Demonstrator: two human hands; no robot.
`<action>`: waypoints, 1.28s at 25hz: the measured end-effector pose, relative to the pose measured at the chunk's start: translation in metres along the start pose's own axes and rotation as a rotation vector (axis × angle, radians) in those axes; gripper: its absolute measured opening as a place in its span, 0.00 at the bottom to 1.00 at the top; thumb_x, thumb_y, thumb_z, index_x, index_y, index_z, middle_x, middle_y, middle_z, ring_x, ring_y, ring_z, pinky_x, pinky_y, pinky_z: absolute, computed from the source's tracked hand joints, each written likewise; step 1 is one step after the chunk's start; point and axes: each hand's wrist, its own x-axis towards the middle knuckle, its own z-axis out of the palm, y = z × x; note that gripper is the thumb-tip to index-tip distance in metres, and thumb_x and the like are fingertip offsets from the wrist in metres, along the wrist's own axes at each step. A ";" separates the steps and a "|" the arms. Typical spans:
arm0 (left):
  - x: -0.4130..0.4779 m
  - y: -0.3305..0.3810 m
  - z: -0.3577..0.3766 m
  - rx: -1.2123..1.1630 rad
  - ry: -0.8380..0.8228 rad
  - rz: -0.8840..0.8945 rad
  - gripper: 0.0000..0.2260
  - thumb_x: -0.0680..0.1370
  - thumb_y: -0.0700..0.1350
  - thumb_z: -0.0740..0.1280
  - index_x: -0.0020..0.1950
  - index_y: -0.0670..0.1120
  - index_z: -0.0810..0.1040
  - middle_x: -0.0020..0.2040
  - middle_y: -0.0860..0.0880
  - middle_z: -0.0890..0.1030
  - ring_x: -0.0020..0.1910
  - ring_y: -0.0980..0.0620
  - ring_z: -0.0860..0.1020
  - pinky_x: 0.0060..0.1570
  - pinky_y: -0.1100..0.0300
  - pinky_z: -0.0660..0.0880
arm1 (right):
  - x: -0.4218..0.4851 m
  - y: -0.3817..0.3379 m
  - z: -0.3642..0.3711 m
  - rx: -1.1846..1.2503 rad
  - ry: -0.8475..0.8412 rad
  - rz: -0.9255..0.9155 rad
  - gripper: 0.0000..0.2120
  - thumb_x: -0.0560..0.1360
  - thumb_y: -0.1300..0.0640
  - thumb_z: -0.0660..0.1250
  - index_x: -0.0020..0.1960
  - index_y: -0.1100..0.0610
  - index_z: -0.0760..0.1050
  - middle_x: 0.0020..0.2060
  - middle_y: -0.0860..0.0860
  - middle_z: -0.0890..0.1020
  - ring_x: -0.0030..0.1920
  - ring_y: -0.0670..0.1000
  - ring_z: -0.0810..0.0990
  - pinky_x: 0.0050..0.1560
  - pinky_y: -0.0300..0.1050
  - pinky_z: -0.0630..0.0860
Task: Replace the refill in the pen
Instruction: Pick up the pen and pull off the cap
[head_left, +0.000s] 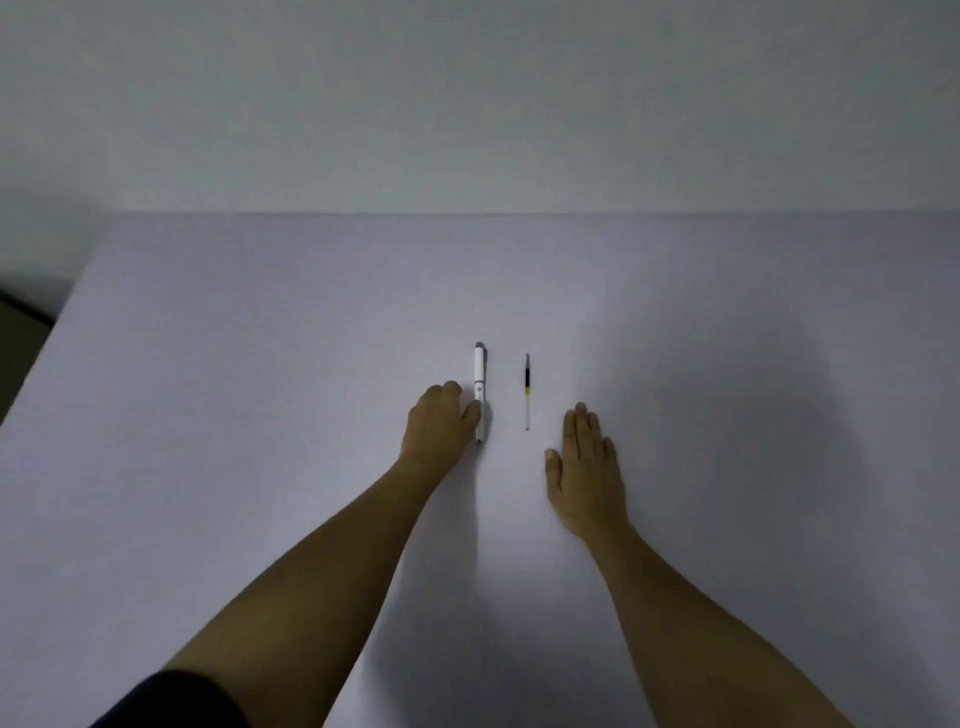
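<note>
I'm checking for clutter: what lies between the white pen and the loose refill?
Nothing: in the head view, only bare table shows between the white pen and the refill, which lie side by side, apart.

Glossy white plastic pen (479, 387), clear plastic refill (527, 395), matt smooth table (260, 364)

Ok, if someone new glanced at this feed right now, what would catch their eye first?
Probably the white pen lying lengthwise mid-table, with the left hand curled against its near end, thumb touching the barrel. Just right of it lies the thin spare refill, dark-tipped, apart from both hands. The right hand rests flat and open on the pale table, holding nothing.
</note>
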 end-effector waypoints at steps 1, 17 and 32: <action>0.005 0.003 0.002 -0.005 0.015 -0.017 0.13 0.78 0.47 0.62 0.49 0.37 0.73 0.46 0.37 0.78 0.45 0.39 0.76 0.40 0.55 0.66 | 0.001 0.000 0.002 -0.008 0.034 0.009 0.28 0.80 0.51 0.50 0.76 0.61 0.48 0.77 0.57 0.51 0.77 0.55 0.49 0.75 0.51 0.49; 0.027 0.015 0.007 -0.008 0.078 -0.111 0.09 0.76 0.43 0.62 0.38 0.41 0.68 0.35 0.43 0.72 0.32 0.44 0.69 0.29 0.57 0.62 | 0.006 0.003 0.006 -0.011 0.037 -0.001 0.28 0.80 0.51 0.49 0.76 0.60 0.46 0.78 0.55 0.49 0.77 0.53 0.47 0.76 0.50 0.45; -0.049 -0.032 -0.040 -0.104 -0.055 0.449 0.08 0.79 0.45 0.62 0.56 0.46 0.76 0.40 0.53 0.75 0.36 0.56 0.71 0.36 0.65 0.66 | 0.007 -0.052 -0.083 0.863 0.026 -0.118 0.04 0.73 0.54 0.69 0.44 0.45 0.79 0.35 0.40 0.82 0.37 0.45 0.81 0.38 0.28 0.73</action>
